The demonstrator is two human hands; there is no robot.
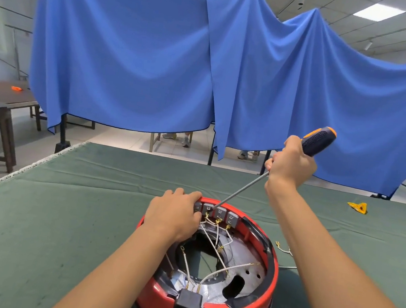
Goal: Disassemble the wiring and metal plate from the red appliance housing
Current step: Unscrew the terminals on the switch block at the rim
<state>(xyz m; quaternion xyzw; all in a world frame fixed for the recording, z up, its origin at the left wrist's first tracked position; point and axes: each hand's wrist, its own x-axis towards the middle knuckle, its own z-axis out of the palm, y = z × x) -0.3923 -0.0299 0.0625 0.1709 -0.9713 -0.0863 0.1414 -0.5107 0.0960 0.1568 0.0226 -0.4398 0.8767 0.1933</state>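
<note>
A person's left hand [174,215] curls over the far rim of the red appliance housing [207,303], which sits on the green-covered desk [63,214] at six o'clock. The right hand [289,163] grips a screwdriver [317,141] by its black-and-orange handle, tip set among grey switch blocks [219,212] at the housing's twelve o'clock. White wiring [215,236] crosses the metal plate [246,272] inside. A yellow part [357,207] lies at two o'clock.
</note>
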